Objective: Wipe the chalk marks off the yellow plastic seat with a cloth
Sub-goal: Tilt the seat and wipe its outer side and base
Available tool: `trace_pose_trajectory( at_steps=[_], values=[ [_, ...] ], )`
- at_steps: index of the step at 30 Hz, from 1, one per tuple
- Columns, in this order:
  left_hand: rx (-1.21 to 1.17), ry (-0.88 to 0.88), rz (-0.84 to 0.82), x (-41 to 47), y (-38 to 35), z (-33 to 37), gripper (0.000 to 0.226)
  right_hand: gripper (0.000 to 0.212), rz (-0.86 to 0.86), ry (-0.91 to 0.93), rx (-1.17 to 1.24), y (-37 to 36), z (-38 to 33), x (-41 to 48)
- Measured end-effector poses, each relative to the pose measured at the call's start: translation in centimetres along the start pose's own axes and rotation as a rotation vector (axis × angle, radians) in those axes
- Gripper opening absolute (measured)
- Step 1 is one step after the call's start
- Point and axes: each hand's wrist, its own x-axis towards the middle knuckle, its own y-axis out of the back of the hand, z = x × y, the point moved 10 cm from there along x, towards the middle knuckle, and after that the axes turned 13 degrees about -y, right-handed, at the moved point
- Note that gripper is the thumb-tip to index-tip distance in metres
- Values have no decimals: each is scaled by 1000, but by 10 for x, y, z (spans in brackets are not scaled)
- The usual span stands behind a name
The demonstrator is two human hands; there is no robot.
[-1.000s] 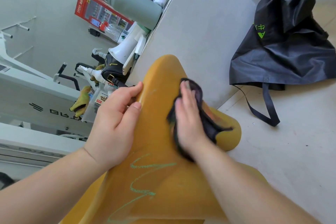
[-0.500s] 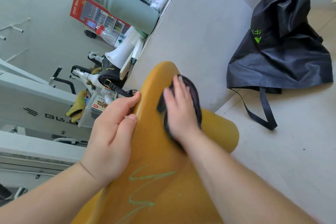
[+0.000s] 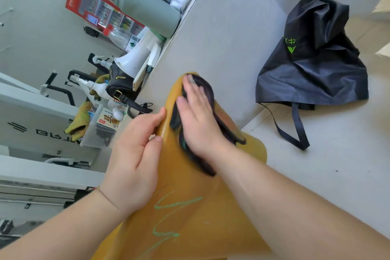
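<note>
Clear bin (image 3: 92, 139) with carton (image 3: 107, 121), beside yellow seat (image 3: 211, 217)

Lower yellow seat (image 3: 190, 238) lies bare between the forearms, green chalk marks (image 3: 168, 217) uncovered. Left grip (image 3: 135, 154) holds the seat's left edge; right grip (image 3: 198, 120), flat on the cloth (image 3: 206, 91), covers the upper part. Grey panel (image 3: 221, 38) stands close behind. Handbag (image 3: 118, 88) and megaphone (image 3: 135, 61) crowd the left. Floor (image 3: 316, 175) on the right is passable up to the black bag (image 3: 312, 69).
</note>
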Motion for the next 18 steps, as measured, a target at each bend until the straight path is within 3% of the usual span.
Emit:
trace_pose_trajectory(
  at_steps=[2,4,7,11,14,18],
  values=[
    [-3,11,-4,0,-1,0,45,49,-109,-146,75,1,4,70],
    [-11,24,-7,-1,-1,0,45,41,-94,-350,96,8,25,126],
    [-1,11,-22,1,-2,1,45,39,-80,-521,157,8,56,138],
    [1,-3,-13,2,0,1,44,39,-33,-228,233,8,18,81],
    [-1,-29,-8,3,-1,2,44,48,-11,-53,68,0,5,4],
    [-13,-53,-1,3,-1,4,43,51,16,-85,35,-5,8,-21]
  ],
)
